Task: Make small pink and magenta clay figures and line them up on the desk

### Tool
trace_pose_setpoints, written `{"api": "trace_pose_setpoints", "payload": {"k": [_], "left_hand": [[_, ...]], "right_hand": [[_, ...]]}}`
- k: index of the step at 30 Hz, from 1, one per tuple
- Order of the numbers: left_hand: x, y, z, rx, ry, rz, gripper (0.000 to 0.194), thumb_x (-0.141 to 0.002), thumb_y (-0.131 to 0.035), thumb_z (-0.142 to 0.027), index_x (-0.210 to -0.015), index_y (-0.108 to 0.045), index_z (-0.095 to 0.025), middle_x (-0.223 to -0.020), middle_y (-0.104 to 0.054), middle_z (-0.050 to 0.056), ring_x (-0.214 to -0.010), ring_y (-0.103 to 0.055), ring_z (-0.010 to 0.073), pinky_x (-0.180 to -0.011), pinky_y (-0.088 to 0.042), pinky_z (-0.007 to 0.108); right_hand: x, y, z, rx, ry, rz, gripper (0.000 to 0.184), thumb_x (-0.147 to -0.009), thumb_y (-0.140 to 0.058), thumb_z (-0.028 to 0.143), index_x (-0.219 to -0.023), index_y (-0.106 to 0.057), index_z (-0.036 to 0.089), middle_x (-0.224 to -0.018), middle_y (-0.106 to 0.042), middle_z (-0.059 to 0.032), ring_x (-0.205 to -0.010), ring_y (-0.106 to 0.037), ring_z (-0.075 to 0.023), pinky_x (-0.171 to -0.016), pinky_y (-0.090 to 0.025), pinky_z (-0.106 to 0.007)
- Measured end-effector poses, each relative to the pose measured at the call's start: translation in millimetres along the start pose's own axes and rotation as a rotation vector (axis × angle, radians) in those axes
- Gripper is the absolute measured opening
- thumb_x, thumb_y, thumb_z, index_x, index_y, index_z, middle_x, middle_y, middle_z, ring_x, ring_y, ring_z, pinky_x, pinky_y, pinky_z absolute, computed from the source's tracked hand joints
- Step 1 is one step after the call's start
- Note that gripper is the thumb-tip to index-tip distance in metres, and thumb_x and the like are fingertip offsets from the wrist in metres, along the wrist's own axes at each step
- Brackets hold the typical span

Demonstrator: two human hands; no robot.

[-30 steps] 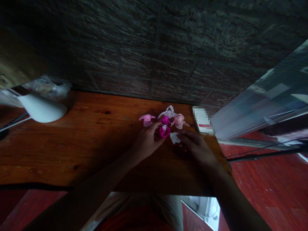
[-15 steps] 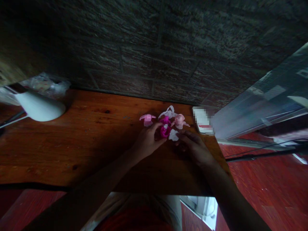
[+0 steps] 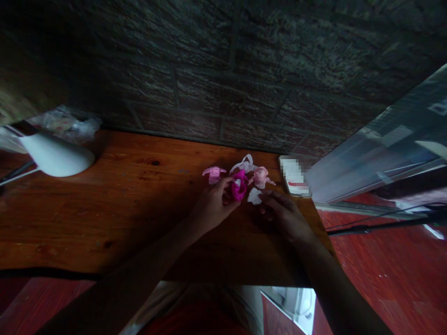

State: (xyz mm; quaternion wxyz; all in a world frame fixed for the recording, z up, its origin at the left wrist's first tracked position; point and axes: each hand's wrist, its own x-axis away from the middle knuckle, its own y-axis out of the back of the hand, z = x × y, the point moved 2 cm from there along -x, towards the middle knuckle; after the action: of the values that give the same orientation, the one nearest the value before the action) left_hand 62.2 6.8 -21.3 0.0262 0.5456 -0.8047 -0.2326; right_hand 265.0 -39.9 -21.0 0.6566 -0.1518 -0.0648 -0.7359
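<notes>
My left hand point(image 3: 213, 204) is closed around a small magenta fabric piece point(image 3: 239, 191), which has an opening with a bit of white showing in it. Between the thumb and fingers of my right hand point(image 3: 284, 214) is a soft white wad point(image 3: 254, 197), like cotton or tissue, just right of the magenta piece and apart from it. Behind the hands lie a pale pink doll-like piece point(image 3: 260, 177), a flat pink piece point(image 3: 213, 175) shaped like a tiny garment, and a thin white looped piece point(image 3: 247, 164). Dim light hides their finer details.
The wooden table point(image 3: 132, 200) meets a dark brick-patterned wall point(image 3: 195, 83). A blurred-out white phone-like object point(image 3: 296, 177) lies at the right edge. A white lamp point(image 3: 59, 153) and clear plastic bags point(image 3: 70, 122) occupy the left. Red flooring point(image 3: 380, 270) shows beyond.
My right hand has moved slightly right with the white wad, widening the gap to the magenta piece. The magenta piece has tilted a little in my left hand.
</notes>
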Motion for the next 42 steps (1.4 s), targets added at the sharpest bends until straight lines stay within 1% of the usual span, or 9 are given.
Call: {"api": "trace_pose_setpoints", "payload": {"k": [7, 12, 15, 18, 20, 23, 26, 34, 42], "left_hand": [[-4.2, -7.0, 2.9, -0.051, -0.026, -0.085, 0.034, -0.083, -0.078, -0.017, -0.113, -0.064, -0.015, -0.104, -0.08, 0.01, -0.083, -0.078, 0.0195, -0.072, -0.063, 0.03], [0.4, -4.6, 1.8, -0.102, -0.034, -0.099, 0.031, -0.086, -0.074, -0.018, -0.115, -0.064, -0.015, -0.102, -0.08, 0.011, -0.079, -0.078, 0.0201, -0.07, -0.063, 0.031], [12.7, 15.2, -1.4, -0.111, -0.036, -0.117, 0.033, -0.088, -0.072, -0.021, -0.119, -0.065, -0.016, -0.107, -0.08, 0.01, -0.079, -0.078, 0.019, -0.072, -0.063, 0.031], [26.2, 44.6, -1.0, -0.09, 0.034, -0.162, 0.037, -0.089, -0.072, -0.029, -0.124, -0.066, -0.021, -0.113, -0.081, 0.007, -0.092, -0.079, 0.0205, -0.082, -0.064, 0.033], [32.7, 63.8, 3.0, -0.106, 0.078, -0.193, 0.038, -0.087, -0.074, -0.033, -0.122, -0.068, -0.023, -0.11, -0.082, 0.006, -0.092, -0.079, 0.0214, -0.087, -0.064, 0.036], [36.4, 87.1, 13.6, -0.167, 0.141, -0.253, 0.04, -0.084, -0.076, -0.037, -0.12, -0.069, -0.02, -0.11, -0.082, 0.008, -0.094, -0.079, 0.0245, -0.09, -0.064, 0.041], [32.4, 100.5, 22.6, -0.22, 0.17, -0.306, 0.045, -0.084, -0.076, -0.04, -0.122, -0.068, -0.017, -0.115, -0.081, 0.011, -0.099, -0.079, 0.0274, -0.091, -0.064, 0.044], [12.9, 93.2, 29.6, -0.35, 0.2, -0.278, 0.036, -0.084, -0.077, -0.027, -0.117, -0.069, -0.015, -0.107, -0.082, 0.011, -0.092, -0.079, 0.0252, -0.084, -0.064, 0.039], [11.1, 88.1, 26.8, -0.365, 0.201, -0.294, 0.043, -0.079, -0.084, -0.029, -0.117, -0.068, -0.018, -0.092, -0.082, 0.006, -0.078, -0.077, 0.021, -0.078, -0.063, 0.035]], "right_hand": [[0.5, -1.5, -0.1, 0.03, -0.009, 0.014, 0.051, -0.064, -0.09, 0.052, -0.098, -0.073, 0.018, -0.06, -0.064, 0.0041, -0.05, -0.047, -0.0077, -0.048, -0.031, -0.022], [1.5, -1.9, 0.6, 0.044, 0.003, 0.04, 0.051, -0.065, -0.09, 0.054, -0.096, -0.074, 0.018, -0.059, -0.063, 0.0042, -0.049, -0.047, -0.0074, -0.048, -0.029, -0.021], [2.3, -1.5, 0.3, 0.056, 0.011, 0.049, 0.05, -0.066, -0.09, 0.055, -0.096, -0.074, 0.019, -0.06, -0.062, 0.0038, -0.051, -0.047, -0.0076, -0.048, -0.03, -0.022], [2.7, -1.1, -0.5, 0.083, 0.03, 0.065, 0.047, -0.068, -0.088, 0.056, -0.094, -0.075, 0.019, -0.063, -0.064, 0.002, -0.054, -0.049, -0.0089, -0.049, -0.032, -0.022], [2.8, -0.9, -1.2, 0.105, 0.033, 0.069, 0.046, -0.07, -0.088, 0.057, -0.094, -0.076, 0.019, -0.064, -0.064, 0.0016, -0.055, -0.049, -0.0093, -0.05, -0.033, -0.023], [2.7, -0.9, -2.0, 0.123, 0.032, 0.063, 0.044, -0.071, -0.087, 0.056, -0.095, -0.077, 0.02, -0.063, -0.063, 0.002, -0.055, -0.048, -0.0091, -0.051, -0.034, -0.023], [2.4, -0.9, -2.3, 0.128, 0.036, 0.051, 0.046, -0.07, -0.089, 0.056, -0.095, -0.077, 0.02, -0.065, -0.064, 0.0019, -0.056, -0.05, -0.0095, -0.051, -0.035, -0.023], [4.8, -3.3, 0.4, 0.122, 0.015, 0.029, 0.047, -0.066, -0.092, 0.057, -0.092, -0.077, 0.021, -0.069, -0.064, 0.0011, -0.057, -0.051, -0.0099, -0.05, -0.038, -0.023], [5.7, -4.4, 1.3, 0.15, 0.0, 0.041, 0.052, -0.062, -0.093, 0.062, -0.091, -0.079, 0.021, -0.066, -0.065, 0.0002, -0.056, -0.051, -0.0106, -0.049, -0.037, -0.023]]}}
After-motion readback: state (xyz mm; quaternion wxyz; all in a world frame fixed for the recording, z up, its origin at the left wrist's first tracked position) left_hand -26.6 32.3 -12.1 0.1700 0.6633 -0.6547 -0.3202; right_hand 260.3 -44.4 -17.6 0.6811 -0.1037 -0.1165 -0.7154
